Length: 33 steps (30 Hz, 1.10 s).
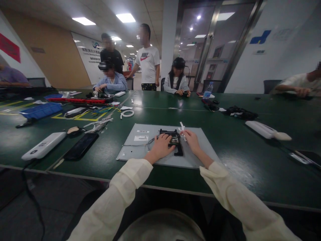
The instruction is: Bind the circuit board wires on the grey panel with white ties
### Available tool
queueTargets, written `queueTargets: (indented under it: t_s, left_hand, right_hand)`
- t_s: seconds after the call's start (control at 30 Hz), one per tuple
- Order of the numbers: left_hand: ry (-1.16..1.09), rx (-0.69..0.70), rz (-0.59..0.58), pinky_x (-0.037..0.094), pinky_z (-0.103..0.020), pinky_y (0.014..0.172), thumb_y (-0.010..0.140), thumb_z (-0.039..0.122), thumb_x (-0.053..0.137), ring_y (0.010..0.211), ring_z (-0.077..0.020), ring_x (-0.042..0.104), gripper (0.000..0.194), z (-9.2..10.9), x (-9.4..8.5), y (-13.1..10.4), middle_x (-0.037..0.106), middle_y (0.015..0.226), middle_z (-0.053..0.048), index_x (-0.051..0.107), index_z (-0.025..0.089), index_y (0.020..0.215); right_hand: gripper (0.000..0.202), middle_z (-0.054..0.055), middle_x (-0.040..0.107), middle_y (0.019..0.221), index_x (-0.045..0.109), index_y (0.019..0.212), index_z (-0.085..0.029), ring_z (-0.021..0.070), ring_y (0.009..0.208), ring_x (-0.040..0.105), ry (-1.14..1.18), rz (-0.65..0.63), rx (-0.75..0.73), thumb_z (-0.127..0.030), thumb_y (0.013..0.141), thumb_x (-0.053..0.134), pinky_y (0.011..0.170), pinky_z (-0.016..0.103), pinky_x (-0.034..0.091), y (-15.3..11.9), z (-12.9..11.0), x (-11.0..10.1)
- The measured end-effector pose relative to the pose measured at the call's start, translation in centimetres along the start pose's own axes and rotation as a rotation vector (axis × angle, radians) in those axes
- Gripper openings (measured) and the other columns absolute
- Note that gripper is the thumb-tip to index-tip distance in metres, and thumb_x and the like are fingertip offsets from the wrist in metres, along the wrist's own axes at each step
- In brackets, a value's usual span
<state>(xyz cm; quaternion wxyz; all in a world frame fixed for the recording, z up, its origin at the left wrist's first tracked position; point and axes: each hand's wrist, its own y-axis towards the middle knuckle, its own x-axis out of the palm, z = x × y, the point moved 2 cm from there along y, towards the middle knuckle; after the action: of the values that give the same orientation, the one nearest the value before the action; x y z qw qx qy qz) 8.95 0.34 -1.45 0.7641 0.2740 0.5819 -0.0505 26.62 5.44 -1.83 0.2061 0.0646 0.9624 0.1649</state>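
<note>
A flat grey panel point(198, 157) with white labels lies on the green table in front of me. On it sits a black plastic frame point(179, 150) with a circuit board point(175, 140) inside. My left hand point(161, 147) rests on the frame's left side, fingers spread, hiding part of it. My right hand point(192, 140) is closed in a pinch on a thin white strip point(182, 127), just right of the frame. The strip stands up crumpled above the fingertips. A thin grey cable point(140, 145) runs left across the panel from beneath my left hand.
To the left lie a white power bank point(43, 146), a black phone point(81, 146), a blue tray point(41, 110) and a white tape roll point(127, 113). A white device point(260, 130) and black cables point(238, 112) are to the right. Several people are around the table's far side.
</note>
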Motion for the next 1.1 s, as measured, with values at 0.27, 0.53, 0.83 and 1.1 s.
queueTargets:
  t_s: [0.27, 0.53, 0.83, 1.1]
  left_hand:
    - [0.000, -0.014, -0.013, 0.029, -0.049, 0.100, 0.085, 0.045, 0.043, 0.121, -0.0282, 0.037, 0.045, -0.4, 0.1, 0.3, 0.048, 0.126, -0.010, 0.046, 0.020, 0.122]
    - [-0.150, -0.036, 0.096, 0.026, -0.046, 0.104, 0.085, 0.036, 0.046, 0.120, -0.0251, 0.041, 0.045, -0.6, -0.8, 0.6, 0.048, 0.129, -0.009, 0.042, 0.020, 0.127]
    - [-1.018, -0.339, 0.272, 0.046, -0.025, 0.060, 0.088, 0.044, 0.037, 0.070, -0.0157, 0.063, 0.039, -2.7, -1.2, 1.8, 0.067, 0.077, -0.006, 0.062, 0.015, 0.086]
    - [-1.268, -0.400, 0.190, 0.038, -0.019, 0.045, 0.071, 0.040, 0.062, 0.055, -0.0111, 0.058, 0.028, -3.1, -1.3, 1.9, 0.065, 0.066, -0.003, 0.064, 0.013, 0.080]
  right_hand:
    - [0.035, 0.003, 0.060, 0.068, 0.063, 0.070, -0.015, 0.0148, 0.061, 0.051, 0.107, -0.011, 0.038, -0.047, 0.074, 0.047, 0.057, 0.026, 0.036, 0.5, 0.2, 0.2]
    - [0.026, 0.002, 0.055, 0.073, 0.048, 0.066, -0.021, 0.0168, 0.074, 0.056, 0.613, -0.012, 0.106, -0.045, 0.070, 0.055, 0.076, 0.033, 0.048, -0.1, -1.8, -0.5]
    - [0.030, 0.001, 0.051, 0.066, 0.047, 0.061, -0.020, 0.0166, 0.072, 0.055, 0.603, -0.188, 0.032, -0.047, 0.072, 0.055, 0.076, 0.032, 0.047, -1.8, -4.1, 0.4]
    - [0.029, -0.001, 0.052, 0.064, 0.049, 0.069, -0.021, 0.0137, 0.065, 0.055, 0.558, -0.275, 0.027, -0.048, 0.072, 0.060, 0.067, 0.028, 0.048, -2.2, -4.0, 0.9]
